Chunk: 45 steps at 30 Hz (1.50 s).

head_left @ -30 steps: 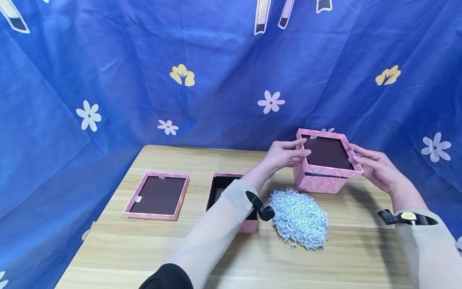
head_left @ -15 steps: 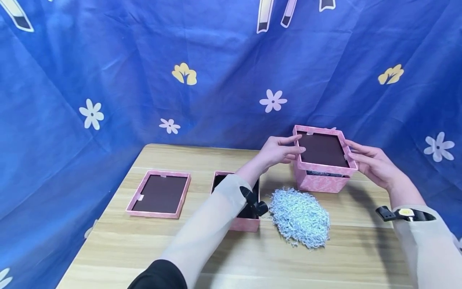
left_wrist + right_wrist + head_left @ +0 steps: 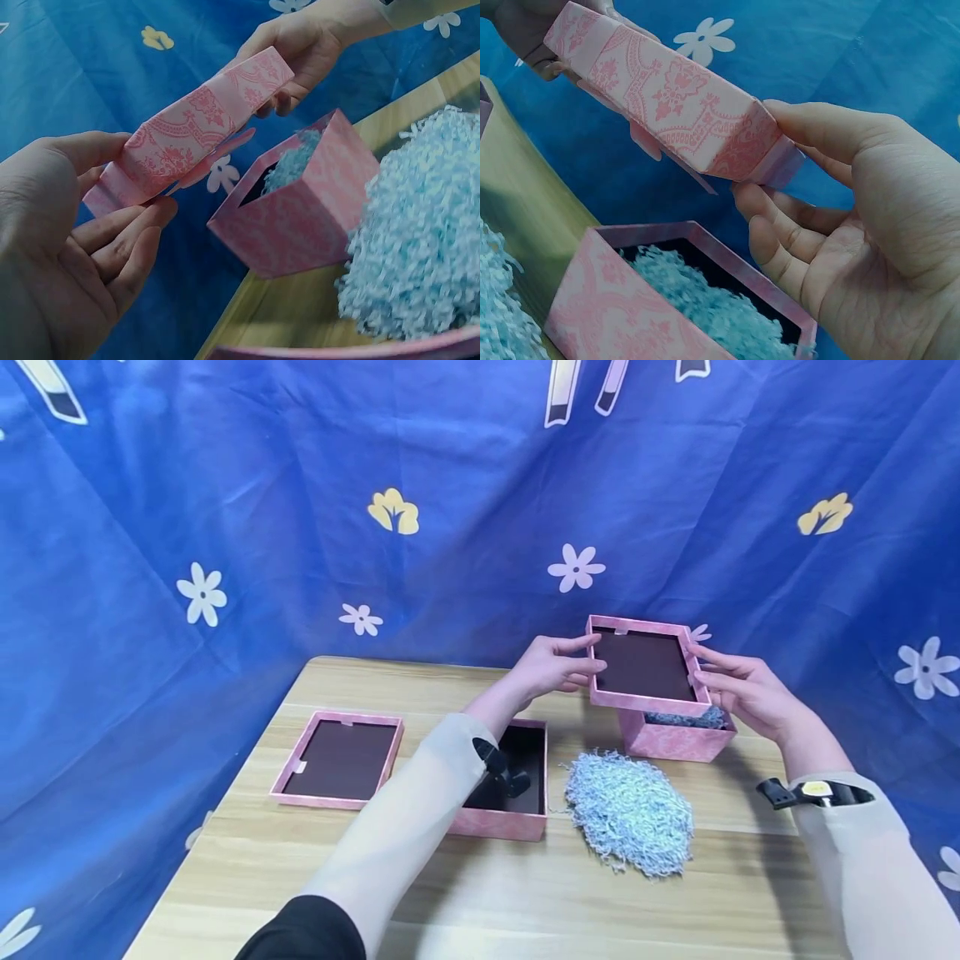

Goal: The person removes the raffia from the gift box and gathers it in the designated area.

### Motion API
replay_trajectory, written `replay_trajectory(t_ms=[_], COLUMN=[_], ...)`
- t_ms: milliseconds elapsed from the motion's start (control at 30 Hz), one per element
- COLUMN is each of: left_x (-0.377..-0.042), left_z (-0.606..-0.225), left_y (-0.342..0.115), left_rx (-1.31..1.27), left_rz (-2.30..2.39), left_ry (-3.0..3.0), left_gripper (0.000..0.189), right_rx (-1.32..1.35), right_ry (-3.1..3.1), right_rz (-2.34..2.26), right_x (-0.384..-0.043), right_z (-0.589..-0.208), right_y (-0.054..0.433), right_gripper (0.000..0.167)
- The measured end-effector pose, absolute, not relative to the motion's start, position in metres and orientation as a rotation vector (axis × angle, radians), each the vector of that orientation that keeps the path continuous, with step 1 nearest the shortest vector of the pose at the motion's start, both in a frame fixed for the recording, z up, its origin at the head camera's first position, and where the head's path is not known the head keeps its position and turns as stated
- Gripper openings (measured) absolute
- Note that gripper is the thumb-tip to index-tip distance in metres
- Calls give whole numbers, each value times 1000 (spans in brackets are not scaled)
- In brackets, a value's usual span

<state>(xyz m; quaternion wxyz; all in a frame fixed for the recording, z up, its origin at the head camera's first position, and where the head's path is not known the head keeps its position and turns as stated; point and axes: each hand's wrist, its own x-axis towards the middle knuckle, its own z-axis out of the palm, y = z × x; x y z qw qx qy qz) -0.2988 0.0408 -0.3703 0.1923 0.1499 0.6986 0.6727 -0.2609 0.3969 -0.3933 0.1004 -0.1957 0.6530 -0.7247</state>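
Gripping opposite ends of an upturned pink lid (image 3: pixel 645 666), the left hand (image 3: pixel 551 667) and right hand (image 3: pixel 750 693) held it above a filled pink box (image 3: pixel 675 745), apart from the box's rim. Both hands were partly bent, pinching the lid's walls between thumb and fingers. A ribbon bow (image 3: pixel 645 140) hung under the lid, its full shape hidden; the head view showed only the dark lining. That lid covered much of the box's mouth there, while the wrist views showed pale blue paper shreds (image 3: pixel 705 292) inside; how deep they went could not be told.

Just in front of this box lay a shred heap (image 3: pixel 630 814). To its left, the forearm hid part of a second box (image 3: pixel 498 825), whose dark interior was hard to read. Farther left, a second lid (image 3: pixel 337 760) lay inside up, one corner behind the forearm.

The bench (image 3: pixel 585 910) showed its rounded back left corner, but the frame cut off its near edge. Wood showed between the heap and that frame edge. Behind the bench hung a blue cloth (image 3: pixel 480 468).
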Motion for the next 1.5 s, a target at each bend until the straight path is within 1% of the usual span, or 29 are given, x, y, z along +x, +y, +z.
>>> replay_trajectory(t_ms=[267, 867, 1200, 1500], left_x=[-305, -317, -326, -330], left_z=[-372, -383, -395, -402], left_y=[21, -22, -36, -43], left_rx=[425, 343, 293, 295], left_rz=[1829, 1805, 1757, 1658], left_ry=[2002, 2049, 2084, 2117], left_gripper=[62, 60, 59, 61], right_rx=[-523, -425, -394, -348], right_ry=[1889, 2024, 2192, 2350], right_rz=[-2164, -2052, -1906, -1628], right_x=[-268, -287, -293, -297], right_z=[-395, -401, -408, -407], right_y=[377, 329, 310, 300], right_gripper=[51, 55, 61, 63])
